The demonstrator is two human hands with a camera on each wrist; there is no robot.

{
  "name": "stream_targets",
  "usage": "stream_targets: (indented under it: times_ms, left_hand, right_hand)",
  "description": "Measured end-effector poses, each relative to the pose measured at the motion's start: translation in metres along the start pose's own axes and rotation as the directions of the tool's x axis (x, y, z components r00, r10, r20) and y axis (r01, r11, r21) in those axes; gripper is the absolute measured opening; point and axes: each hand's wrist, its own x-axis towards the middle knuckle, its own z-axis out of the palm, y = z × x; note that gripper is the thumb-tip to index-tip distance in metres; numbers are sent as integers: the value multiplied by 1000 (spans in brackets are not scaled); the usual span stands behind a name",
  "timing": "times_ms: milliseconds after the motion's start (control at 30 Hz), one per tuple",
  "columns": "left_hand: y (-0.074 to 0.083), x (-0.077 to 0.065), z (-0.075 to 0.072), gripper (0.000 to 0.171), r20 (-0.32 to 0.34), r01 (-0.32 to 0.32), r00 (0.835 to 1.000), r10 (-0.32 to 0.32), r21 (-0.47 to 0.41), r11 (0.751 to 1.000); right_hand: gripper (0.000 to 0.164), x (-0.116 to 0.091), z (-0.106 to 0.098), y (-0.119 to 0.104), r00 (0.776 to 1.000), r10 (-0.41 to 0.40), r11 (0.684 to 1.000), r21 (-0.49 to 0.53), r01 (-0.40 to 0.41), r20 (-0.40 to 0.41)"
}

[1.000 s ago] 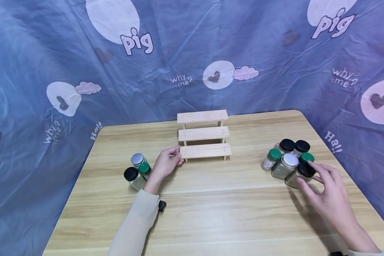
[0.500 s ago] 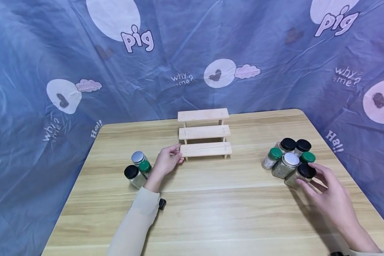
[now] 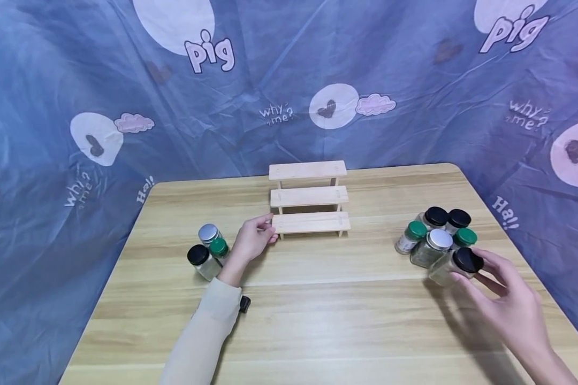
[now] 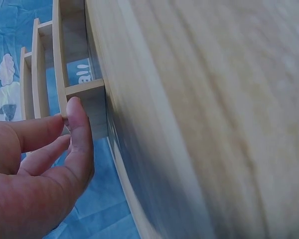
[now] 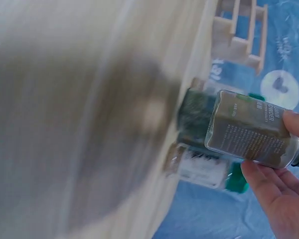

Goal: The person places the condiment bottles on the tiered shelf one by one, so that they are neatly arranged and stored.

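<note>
A three-step wooden display rack [image 3: 310, 222] stands at the back middle of the table. My left hand [image 3: 252, 239] pinches the left end of its lowest step; in the left wrist view, thumb and fingertips meet at that step's corner [image 4: 64, 102]. On the right, my right hand [image 3: 512, 305] grips a clear spice jar [image 3: 445, 269] near its black lid. The right wrist view shows this jar [image 5: 249, 129] raised off the table, full of brownish powder, with printed text on its side. Its lid is partly hidden by the fingers.
Several spice jars with green, silver and black lids cluster just behind the held one, including a silver-lidded jar [image 3: 432, 248] and a green-lidded jar [image 3: 408, 239]. Left of the left forearm stand three more, one a black-lidded jar [image 3: 206, 266]. A blue printed cloth [image 3: 231, 133] hangs behind.
My right hand has closed on the black-lidded spice jar and lifted it, tilting it slightly to the right. My left hand keeps its place at the rack. The head view has shifted slightly.
</note>
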Motion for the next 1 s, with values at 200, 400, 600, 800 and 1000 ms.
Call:
stream_targets:
  times_ms: [200,400,600,800,1000]
  left_hand:
    - [4,1,-3,49,-8,-2,1000,2,23,1000]
    - [4,0,-1,48,-14,18,1000,-18,8,1000]
    - [4,-1,5,48,-23,11,1000,-11,3,1000]
    - [4,-2,8,47,-28,13,1000,-13,-6,1000]
    - [5,-1,4,48,-31,30,999,-30,-1,1000]
  right_hand:
    - [87,11,14,-23,996,-86,996,29,85,26]
    - [85,43,47,-44,975,-203,978,74,196,97]
    - [73,88,94,-61,944,-275,957,150,250,181]
    - [61,133,145,-75,932,-245,952,251,177,269]
    - [59,173,191,-92,911,-261,933,326,152,320]
